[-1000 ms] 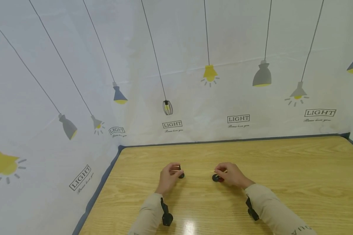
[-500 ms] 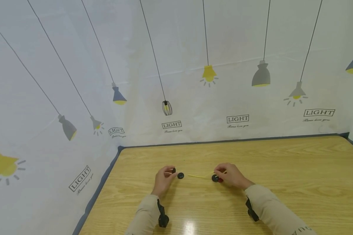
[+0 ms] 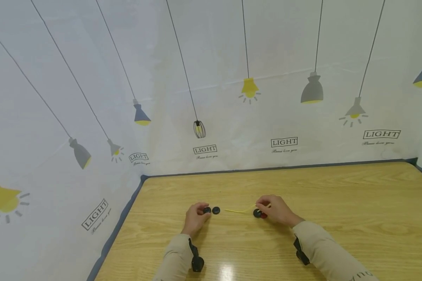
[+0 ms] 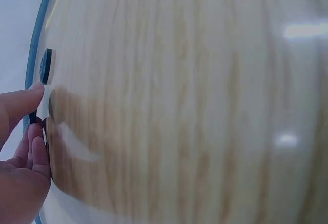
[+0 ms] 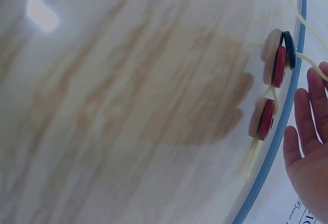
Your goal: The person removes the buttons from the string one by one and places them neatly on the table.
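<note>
Between thumb and fingers, my left hand (image 3: 195, 218) pinches a round black button (image 3: 206, 210), low over the wooden table. A second black button (image 3: 216, 210) lies just right of it; the left wrist view shows this loose button (image 4: 46, 66) beyond the thumb. My right hand (image 3: 276, 210) pinches a yellow string (image 3: 236, 211), whose free end stretches left along the table. Beneath those fingers is another black button (image 3: 257, 213). In the right wrist view the string runs through this black button (image 5: 290, 49), a red button (image 5: 280, 66) and a second red button (image 5: 266, 120).
The wooden table (image 3: 323, 187) has a blue edge and meets a white wall sheet (image 3: 225, 109) printed with hanging lamps. Dark wrist camera mounts (image 3: 197, 263) hang under both sleeves, close to the tabletop.
My left hand has shifted left with one black button and tilted it flatter, leaving the other button in sight on the table. The string's left end now shows. My right hand stays nearly still.
</note>
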The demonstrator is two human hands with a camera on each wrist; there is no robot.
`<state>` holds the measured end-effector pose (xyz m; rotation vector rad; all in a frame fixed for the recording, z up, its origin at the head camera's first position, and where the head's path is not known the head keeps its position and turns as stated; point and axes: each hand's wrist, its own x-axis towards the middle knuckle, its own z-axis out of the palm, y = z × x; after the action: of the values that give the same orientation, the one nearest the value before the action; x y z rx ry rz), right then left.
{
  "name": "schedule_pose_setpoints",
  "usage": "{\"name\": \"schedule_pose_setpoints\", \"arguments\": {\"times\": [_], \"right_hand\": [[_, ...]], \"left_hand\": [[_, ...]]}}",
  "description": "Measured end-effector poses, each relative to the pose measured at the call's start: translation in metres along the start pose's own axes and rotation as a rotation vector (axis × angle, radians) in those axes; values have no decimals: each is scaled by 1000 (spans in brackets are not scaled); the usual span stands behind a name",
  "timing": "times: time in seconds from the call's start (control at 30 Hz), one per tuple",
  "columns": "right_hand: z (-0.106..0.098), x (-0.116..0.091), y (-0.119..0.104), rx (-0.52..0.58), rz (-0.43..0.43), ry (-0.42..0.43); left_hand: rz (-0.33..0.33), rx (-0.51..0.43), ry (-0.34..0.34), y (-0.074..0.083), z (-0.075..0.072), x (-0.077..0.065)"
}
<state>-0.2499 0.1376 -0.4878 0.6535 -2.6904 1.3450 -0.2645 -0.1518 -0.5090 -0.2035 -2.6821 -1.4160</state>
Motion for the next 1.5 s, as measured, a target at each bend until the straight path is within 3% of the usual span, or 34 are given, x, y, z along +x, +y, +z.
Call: {"name": "schedule_pose_setpoints", "arguments": {"times": [0.5,1.0,1.27,1.37,1.5], "right_hand": [[0,1,1,11,32,2],[-1,-1,1,-7,-16,5],[-1,-2,1,7,-11,-1],[-1,-1,2,10,-12,-6],[-1,-1,2,10,-21,-21]], "left_hand": [[-75,-19,41,1,2,1],[-124,-126,9,1,-2,-1],[-163,-177,27,3,-3,-1],[-160,-182,49,4,-2,-1],[-99,-192,61,6,3,2]]}}
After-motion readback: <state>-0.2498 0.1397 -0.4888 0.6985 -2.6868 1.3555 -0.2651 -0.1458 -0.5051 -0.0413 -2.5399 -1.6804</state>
